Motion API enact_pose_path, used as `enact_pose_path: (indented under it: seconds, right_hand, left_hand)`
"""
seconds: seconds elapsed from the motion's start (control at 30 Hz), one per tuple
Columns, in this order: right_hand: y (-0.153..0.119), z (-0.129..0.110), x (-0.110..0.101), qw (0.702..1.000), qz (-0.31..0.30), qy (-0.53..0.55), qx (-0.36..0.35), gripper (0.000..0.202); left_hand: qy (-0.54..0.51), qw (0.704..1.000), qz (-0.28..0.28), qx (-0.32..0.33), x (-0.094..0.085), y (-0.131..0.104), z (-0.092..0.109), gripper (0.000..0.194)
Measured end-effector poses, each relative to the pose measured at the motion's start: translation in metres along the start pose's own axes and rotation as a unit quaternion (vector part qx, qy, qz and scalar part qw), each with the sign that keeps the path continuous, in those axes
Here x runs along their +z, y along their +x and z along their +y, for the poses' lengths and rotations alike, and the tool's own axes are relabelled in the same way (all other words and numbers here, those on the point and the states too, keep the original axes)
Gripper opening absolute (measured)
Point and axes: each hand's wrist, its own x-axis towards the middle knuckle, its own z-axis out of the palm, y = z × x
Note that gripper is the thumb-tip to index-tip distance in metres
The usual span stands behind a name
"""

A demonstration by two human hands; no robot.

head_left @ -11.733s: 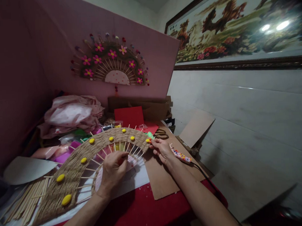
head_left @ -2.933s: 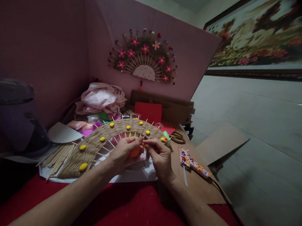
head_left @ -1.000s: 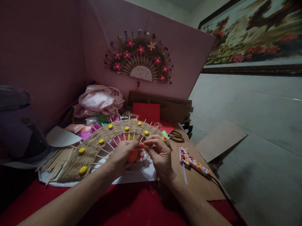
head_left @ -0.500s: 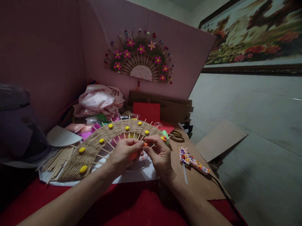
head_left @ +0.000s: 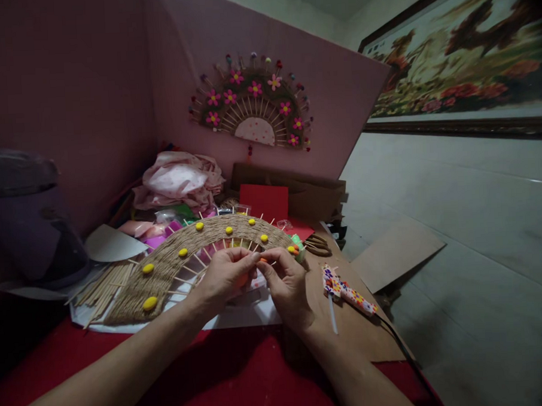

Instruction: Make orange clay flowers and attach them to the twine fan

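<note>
Just in front of the arch's inner edge, my left hand [head_left: 224,278] and my right hand [head_left: 287,286] meet at the fingertips. Both pinch a small orange piece [head_left: 263,260] that looks like soft clay; most of it is hidden by the fingers. More orange shows beneath my left hand, too covered to make out. Behind the hands lies a half-ring arch [head_left: 131,296] wound with brown twine, with thin sticks poking from its edges. Several yellow discs [head_left: 150,303] sit on the twine. At its right end there is a bit of orange beside a yellow disc [head_left: 291,249].
A flower-patterned glue gun [head_left: 353,297] with a cord lies on cardboard [head_left: 371,339] at right. Loose sticks [head_left: 98,300] lie left of the arch. Behind are crumpled pink cloth [head_left: 177,177], red card [head_left: 264,202] and brown-handled scissors [head_left: 318,244]. A finished-looking flowered fan [head_left: 253,102] hangs above.
My right fingers have closed in more on the orange piece, so less of it shows. The hands stay in nearly the same place, and the view has shifted very slightly.
</note>
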Motion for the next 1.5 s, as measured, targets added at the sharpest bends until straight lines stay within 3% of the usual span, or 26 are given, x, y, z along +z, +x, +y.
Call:
enact_pose_path:
  seconds: [0.13,0.27,0.33,0.5,0.67,0.8,1.03,1.1,1.27,1.5]
  right_hand:
    - [0.000,0.002,0.002,0.992,0.040,0.088,0.078,0.011]
    - [0.004,0.003,0.002,0.974,0.080,0.184,0.106,0.013]
    - [0.005,0.003,0.002,0.972,0.068,0.199,0.107,0.013]
    - [0.004,-0.001,0.004,0.975,0.029,0.196,0.097,0.010]
    - [0.004,-0.003,0.004,0.978,0.002,0.181,0.107,0.011]
    - [-0.001,-0.001,0.003,0.989,0.001,0.130,0.071,0.012]
    - [-0.007,-0.002,0.002,0.992,-0.065,-0.022,-0.109,0.015]
    - [-0.006,-0.002,0.002,0.993,-0.049,-0.017,-0.104,0.014]
    - [-0.005,0.002,0.001,0.998,0.014,0.057,-0.016,0.003]
    - [-0.007,0.000,0.005,0.997,-0.014,-0.017,-0.077,0.012]
  left_hand:
    - [-0.016,1.000,0.008,-0.014,0.000,-0.002,0.004,0.028]
    - [-0.073,0.996,0.034,-0.040,-0.001,-0.006,0.011,0.015]
    - [-0.090,0.994,0.029,-0.045,-0.001,-0.007,0.013,0.013]
    - [-0.094,0.994,0.039,-0.050,0.000,-0.007,0.014,0.030]
    - [-0.123,0.991,0.039,-0.027,0.001,-0.007,0.014,0.019]
    - [-0.129,0.990,0.046,-0.019,0.003,-0.007,0.015,0.018]
    - [-0.092,0.995,0.035,-0.021,0.002,-0.008,0.011,0.028]
    - [-0.083,0.996,0.033,-0.021,0.002,-0.008,0.010,0.028]
    - [-0.128,0.990,0.054,-0.029,0.004,-0.007,0.013,0.028]
    - [-0.105,0.993,0.053,-0.025,0.001,-0.006,0.007,0.025]
